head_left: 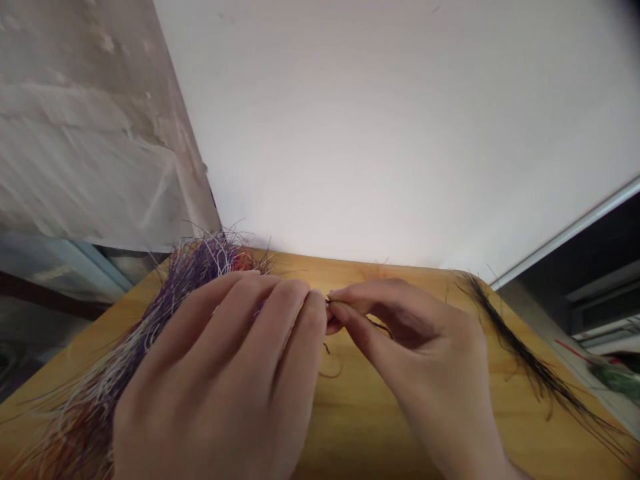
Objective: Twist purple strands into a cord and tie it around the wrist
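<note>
White wall [400,147] at far edge of wooden table [360,427]. Right hand [425,353]: thumb and index pinching dark strand [381,326]; visible length runs roughly left-right, right hand nearer. Left hand [220,373]: fingers side by side, tips beside right fingertips; grip hidden, cannot tell. Purple-white fibre bundle [195,270] left, partly behind left hand; black fibre bundle [515,341] right, apart from hands.

Soft light, white wall [380,133] brightest

The left hand [215,387] and right hand [440,360] are bare, with long, slim fingers [307,340]; the right wrist [493,460] (low in view) is uncovered too.
</note>
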`<state>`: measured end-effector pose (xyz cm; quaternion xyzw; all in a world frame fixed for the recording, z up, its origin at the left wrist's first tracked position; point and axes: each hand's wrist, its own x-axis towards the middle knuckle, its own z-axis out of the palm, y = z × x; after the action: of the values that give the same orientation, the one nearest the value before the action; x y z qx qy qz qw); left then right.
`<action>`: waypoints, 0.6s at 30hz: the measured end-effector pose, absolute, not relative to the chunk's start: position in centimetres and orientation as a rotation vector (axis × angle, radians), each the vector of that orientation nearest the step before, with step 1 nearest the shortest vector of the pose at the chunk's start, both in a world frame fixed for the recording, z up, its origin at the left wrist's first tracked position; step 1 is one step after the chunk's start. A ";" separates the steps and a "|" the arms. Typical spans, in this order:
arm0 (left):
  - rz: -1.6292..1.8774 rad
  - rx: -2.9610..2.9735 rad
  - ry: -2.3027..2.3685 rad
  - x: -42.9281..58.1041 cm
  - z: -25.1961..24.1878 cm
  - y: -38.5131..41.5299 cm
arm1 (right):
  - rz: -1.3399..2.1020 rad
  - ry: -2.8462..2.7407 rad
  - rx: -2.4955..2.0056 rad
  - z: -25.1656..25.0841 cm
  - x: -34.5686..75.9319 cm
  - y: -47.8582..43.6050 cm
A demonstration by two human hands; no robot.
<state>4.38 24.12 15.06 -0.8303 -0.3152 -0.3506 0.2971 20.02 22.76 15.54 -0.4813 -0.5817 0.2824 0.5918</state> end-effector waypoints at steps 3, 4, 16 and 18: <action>-0.947 -2.224 -0.868 4.3 15.0 24.1 | 0.656 -1.361 -1.109 15.5 20.0 22.9; -0.950 -2.242 -0.883 4.3 14.9 24.1 | 0.651 -1.372 -1.110 15.4 20.0 22.9; -1.452 -2.884 -1.352 3.8 15.9 26.0 | 0.395 -1.629 -1.163 15.9 20.9 22.4; -1.666 -3.153 -1.482 3.7 16.2 26.6 | 0.523 -1.558 -1.145 16.0 21.1 22.4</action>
<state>3.72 26.58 16.23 -0.7642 -0.3590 -0.4037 -0.3524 21.10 22.35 15.97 -0.4815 -0.6552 0.2198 0.5391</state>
